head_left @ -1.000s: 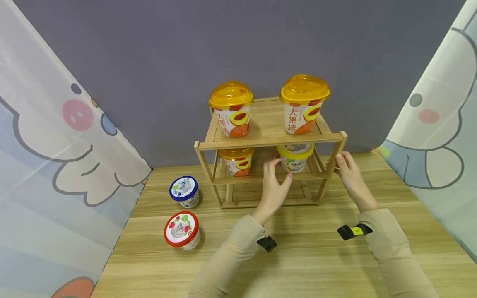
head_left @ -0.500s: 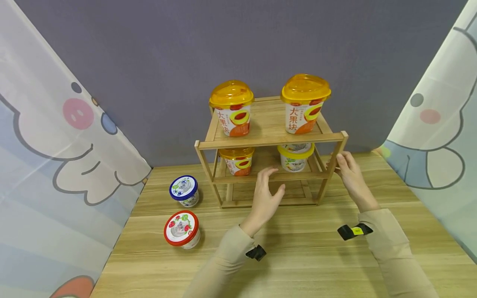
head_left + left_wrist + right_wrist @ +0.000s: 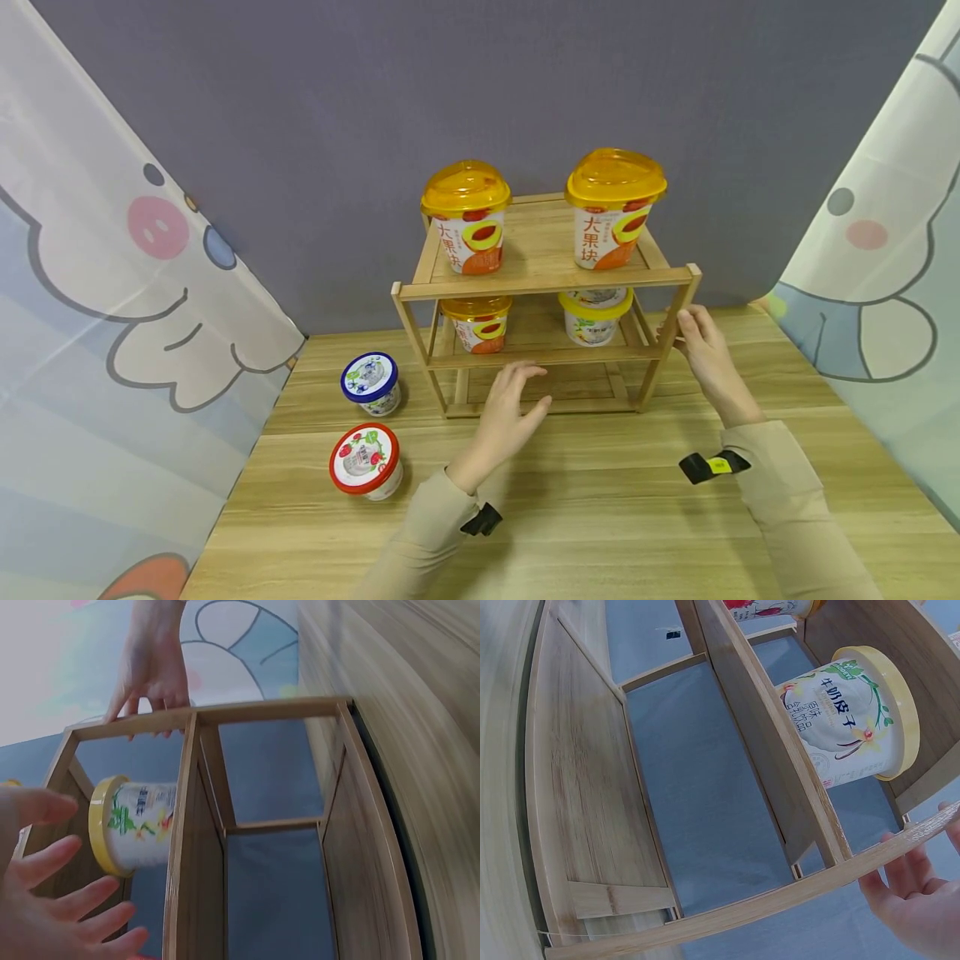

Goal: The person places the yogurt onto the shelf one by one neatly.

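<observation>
Taking the wooden rack [image 3: 543, 287] as the middle of a clock face, with 12 at the back wall, a red-lidded tub [image 3: 366, 461] stands upright on the counter [image 3: 600, 500] at 8 o'clock, and a blue-lidded tub [image 3: 371, 385] between 8 and 9. A tall cup with an amber domed lid [image 3: 470, 218] stands on the top tier between 10 and 11; a similar cup [image 3: 478, 325] sits on the middle tier at 9. At 7 o'clock, in front of the rack, hangs the left hand [image 3: 501, 425], its grip loosely spread, thumb parted from gently bent fingers, holding nothing. The yellow-lidded tub [image 3: 592, 321] stands upright on the middle tier, near 3 o'clock, a little inside the right post. Another amber-lidded cup [image 3: 613, 212] stands above it at 1. Just past 3, the right hand [image 3: 705, 354] has its grip closed round that post, fingers bent behind it.
</observation>
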Motion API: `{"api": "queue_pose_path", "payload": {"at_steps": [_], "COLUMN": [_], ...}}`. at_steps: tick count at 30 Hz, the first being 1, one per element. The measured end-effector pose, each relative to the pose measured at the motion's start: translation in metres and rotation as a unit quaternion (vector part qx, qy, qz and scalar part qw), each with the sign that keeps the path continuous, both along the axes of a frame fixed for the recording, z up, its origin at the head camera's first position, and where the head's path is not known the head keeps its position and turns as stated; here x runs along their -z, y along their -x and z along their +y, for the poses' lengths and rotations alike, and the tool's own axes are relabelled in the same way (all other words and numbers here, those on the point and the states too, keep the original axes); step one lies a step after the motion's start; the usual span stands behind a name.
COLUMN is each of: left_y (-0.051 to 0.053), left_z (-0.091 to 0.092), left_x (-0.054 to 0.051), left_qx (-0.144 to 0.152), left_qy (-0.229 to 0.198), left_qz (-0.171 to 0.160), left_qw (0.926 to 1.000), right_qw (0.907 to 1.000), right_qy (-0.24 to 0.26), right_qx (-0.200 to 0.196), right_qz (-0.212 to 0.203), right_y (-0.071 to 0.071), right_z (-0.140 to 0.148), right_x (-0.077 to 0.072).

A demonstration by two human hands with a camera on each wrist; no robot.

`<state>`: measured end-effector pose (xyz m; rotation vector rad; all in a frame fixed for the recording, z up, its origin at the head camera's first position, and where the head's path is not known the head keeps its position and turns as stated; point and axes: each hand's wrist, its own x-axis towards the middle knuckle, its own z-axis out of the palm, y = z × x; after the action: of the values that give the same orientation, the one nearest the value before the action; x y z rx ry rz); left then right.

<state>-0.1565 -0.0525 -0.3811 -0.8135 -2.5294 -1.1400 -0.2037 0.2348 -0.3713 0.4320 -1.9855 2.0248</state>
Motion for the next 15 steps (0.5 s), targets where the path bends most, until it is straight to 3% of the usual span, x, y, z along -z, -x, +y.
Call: {"api": "queue_pose_path", "payload": {"at_steps": [5,10,15], "left_y": [-0.004,-0.008,-0.010], "left_z": [-0.016,-0.032,-0.048], "left_x": [0.003,0.008,0.013], "left_qx": [0.016,0.029,0.025], "left_qy": [0.062,0.079,0.097], "left_qz": [0.000,-0.012,-0.002], "left_qw": [0.9980,0.9963,0.9950], "right_qw": [0.9998,0.9998,0.9999], "right_qy": [-0.021,-0.017,-0.013], "right_qx": [0.006,0.007,0.002], "right_qz": [-0.003,-0.001,-0.001], "right_y": [-0.001,-0.001,-0.001], "right_z": [0.001,0.000,0.000], "right_x": [-0.001,-0.001,-0.001]}}
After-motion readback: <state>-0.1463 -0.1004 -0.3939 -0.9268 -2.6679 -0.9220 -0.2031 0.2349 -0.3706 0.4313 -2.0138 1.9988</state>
